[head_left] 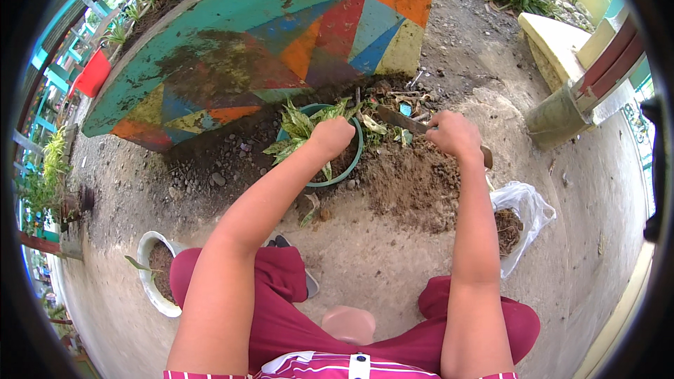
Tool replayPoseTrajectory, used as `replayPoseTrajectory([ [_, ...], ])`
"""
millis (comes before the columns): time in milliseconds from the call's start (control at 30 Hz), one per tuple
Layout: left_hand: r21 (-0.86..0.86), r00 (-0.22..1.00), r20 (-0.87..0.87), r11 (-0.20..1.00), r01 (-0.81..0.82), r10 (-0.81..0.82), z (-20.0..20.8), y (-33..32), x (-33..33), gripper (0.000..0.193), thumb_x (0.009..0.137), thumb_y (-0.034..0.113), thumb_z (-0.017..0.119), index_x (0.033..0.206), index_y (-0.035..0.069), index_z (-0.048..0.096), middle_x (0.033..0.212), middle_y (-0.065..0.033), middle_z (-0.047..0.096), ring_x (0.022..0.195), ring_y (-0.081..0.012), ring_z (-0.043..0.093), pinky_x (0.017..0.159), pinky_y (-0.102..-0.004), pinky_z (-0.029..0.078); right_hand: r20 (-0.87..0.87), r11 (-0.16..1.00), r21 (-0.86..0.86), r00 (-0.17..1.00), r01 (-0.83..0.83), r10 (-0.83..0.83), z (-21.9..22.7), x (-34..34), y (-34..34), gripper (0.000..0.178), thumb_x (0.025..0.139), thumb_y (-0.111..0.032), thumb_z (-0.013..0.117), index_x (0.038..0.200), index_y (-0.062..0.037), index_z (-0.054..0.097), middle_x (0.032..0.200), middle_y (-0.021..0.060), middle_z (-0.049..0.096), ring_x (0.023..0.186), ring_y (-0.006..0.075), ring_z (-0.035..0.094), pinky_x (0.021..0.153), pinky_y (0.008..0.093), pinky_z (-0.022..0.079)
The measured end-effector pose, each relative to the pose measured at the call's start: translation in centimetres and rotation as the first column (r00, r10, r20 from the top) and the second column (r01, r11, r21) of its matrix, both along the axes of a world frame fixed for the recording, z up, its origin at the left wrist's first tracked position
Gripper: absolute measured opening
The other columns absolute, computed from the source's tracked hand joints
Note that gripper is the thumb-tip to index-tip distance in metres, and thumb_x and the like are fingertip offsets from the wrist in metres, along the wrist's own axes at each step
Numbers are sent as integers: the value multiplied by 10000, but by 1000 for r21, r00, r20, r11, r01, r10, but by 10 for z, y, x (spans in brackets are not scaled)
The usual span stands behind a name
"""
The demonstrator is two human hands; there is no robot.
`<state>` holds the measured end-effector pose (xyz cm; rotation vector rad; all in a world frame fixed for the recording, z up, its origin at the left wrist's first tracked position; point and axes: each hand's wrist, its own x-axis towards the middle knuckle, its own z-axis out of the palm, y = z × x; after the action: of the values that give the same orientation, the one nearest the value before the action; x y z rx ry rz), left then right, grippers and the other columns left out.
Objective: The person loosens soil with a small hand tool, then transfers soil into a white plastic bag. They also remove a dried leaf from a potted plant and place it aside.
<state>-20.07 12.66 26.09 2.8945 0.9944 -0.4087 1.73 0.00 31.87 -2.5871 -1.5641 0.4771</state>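
My left hand (333,137) is closed over a round green pot (360,151), its fingers curled among the leaves of a variegated plant (298,125). The fist covers the part of the plant it grips. To the right of the pot, my right hand (455,135) is wrapped round the handle of a large knife (402,118). Its broad, dirt-stained blade points left toward the pot, just above loose brown soil (414,179). The handle's end shows beyond my wrist. Cut leaves and plant scraps (375,126) lie around the blade.
A painted concrete planter wall (302,42) curves behind the pot. At right, a clear plastic bag (530,214) holds soil. A white pot (149,267) with soil and a small sprig stands by my left knee. A pink object (349,324) lies between my legs. A concrete bench (551,49) stands far right.
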Motion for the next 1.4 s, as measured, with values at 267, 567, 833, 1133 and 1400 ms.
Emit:
replayPoseTrajectory([
  [267, -51, 996, -85, 998, -39, 34, -22, -2, -5, 240, 704, -22, 651, 917, 90, 662, 957, -132, 586, 932, -331, 610, 738, -409, 530, -25, 997, 47, 998, -60, 61, 2, -4, 10, 253, 726, -256, 623, 954, -185, 704, 922, 108, 680, 871, 284, 651, 783, 391, 506],
  [567, -168, 879, -395, 962, 216, -267, -22, -40, 0, 148, 759, 109, 607, 868, 61, 695, 917, -118, 649, 790, -310, 649, 641, -397, 518, 233, 939, -85, 910, -333, 343, 34, -18, 26, 120, 728, -174, 613, 799, -129, 700, 806, 83, 682, 772, 230, 656, 691, 369, 476],
  [833, 104, 714, -587, 840, 533, -381, -33, -27, -42, 237, 815, 394, 587, 768, 208, 725, 753, 54, 627, 899, -167, 458, 742, -305, 359, 672, 589, -244, 303, -770, 675, 52, -88, 51, 138, 771, -201, 618, 649, -191, 681, 641, -13, 657, 632, 126, 601, 672, 286, 313],
  [1133, 421, 816, -180, 707, 568, -549, -37, 15, -72, 103, 687, 148, 613, 602, 177, 661, 944, 54, 522, 1087, -178, 398, 935, -363, 309, 674, 433, -344, 101, -833, 731, -28, -116, 64, 228, 794, -221, 574, 584, -211, 662, 584, -18, 637, 553, 127, 566, 745, 309, 279],
  [1400, 330, 823, -36, 770, 546, -567, -33, 44, -83, 79, 701, 195, 606, 626, 195, 631, 965, 36, 482, 1136, -177, 383, 997, -417, 262, 477, 459, -309, 282, -833, 832, -8, -123, 72, 167, 782, -184, 585, 641, -179, 675, 633, -9, 652, 613, 143, 606, 738, 326, 346],
])
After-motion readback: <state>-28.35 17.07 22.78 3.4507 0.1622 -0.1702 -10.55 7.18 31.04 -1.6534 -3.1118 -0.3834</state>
